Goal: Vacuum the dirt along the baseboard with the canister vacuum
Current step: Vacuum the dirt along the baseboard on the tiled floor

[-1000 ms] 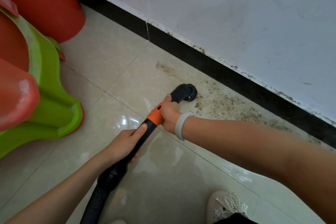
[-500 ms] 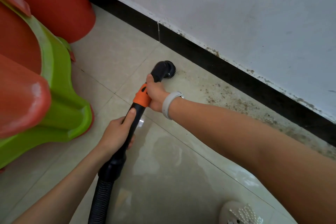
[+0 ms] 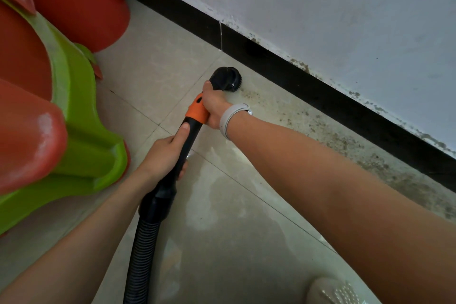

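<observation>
Head view of floor cleaning in progress. The right hand (image 3: 214,106) grasps the vacuum wand (image 3: 190,133) at its orange collar (image 3: 197,110), fingers wrapped under the tube just behind the head; the left hand (image 3: 166,153) grips the black tube lower down, thumb lying along its top, just above the point where the ribbed hose (image 3: 143,252) joins. The round brush nozzle (image 3: 228,79) rests on the tiled floor (image 3: 153,74), near the black baseboard (image 3: 308,86) but apart from it by a narrow strip of tile. It sits at the left end of the band of brown dirt (image 3: 345,140) that runs along the foot of the baseboard toward the right edge of the view; the tile to the left of the nozzle looks clean. The step in hand appears to be a sweep of the brush along the soiled strip, with most of the dirt not yet lifted. The next move would likely call for drawing the nozzle rightward through the band, held closer to the baseboard so the bristles reach the joint, both hands steering. Stacked red and green plastic stools (image 3: 64,111) stand at left, well apart from the nozzle.
</observation>
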The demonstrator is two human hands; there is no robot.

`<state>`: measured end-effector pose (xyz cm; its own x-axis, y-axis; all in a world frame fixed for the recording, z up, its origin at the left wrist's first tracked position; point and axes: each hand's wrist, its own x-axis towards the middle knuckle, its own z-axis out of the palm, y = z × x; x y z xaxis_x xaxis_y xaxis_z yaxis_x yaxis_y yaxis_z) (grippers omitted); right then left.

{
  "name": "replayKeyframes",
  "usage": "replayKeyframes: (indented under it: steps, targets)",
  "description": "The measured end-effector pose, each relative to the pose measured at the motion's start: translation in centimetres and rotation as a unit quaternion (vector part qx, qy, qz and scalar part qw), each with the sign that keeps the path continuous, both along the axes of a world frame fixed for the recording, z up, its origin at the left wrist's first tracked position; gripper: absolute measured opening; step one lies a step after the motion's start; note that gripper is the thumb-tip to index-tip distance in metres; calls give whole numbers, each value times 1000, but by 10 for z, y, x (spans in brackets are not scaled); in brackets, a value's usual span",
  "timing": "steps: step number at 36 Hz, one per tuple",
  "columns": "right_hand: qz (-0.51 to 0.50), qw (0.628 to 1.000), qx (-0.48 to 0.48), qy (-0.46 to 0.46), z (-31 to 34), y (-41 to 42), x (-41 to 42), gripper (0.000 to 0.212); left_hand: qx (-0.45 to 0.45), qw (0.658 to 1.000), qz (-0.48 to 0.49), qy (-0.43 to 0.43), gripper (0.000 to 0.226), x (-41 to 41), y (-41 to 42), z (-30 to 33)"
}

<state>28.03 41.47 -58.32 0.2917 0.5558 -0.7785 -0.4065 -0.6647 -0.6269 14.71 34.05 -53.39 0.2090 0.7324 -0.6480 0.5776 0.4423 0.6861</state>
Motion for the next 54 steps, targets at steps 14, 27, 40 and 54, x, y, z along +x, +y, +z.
replayKeyframes:
  steps: [14,27,40,54]
  targets:
    - [-63,996,-28,62,-19,-39,-12,51,10,997,-75,26,53,-23,-23,4]
    - [-78,996,-5,48,8,-34,36,37,-1,996,-88,11,56,20,-7,5]
    - [-91,994,-2,63,6,-64,24,48,4,993,-115,29,53,10,-27,8]
    - [-149,987,-13,65,1,-105,53,43,-9,985,-168,21,51,30,-49,11]
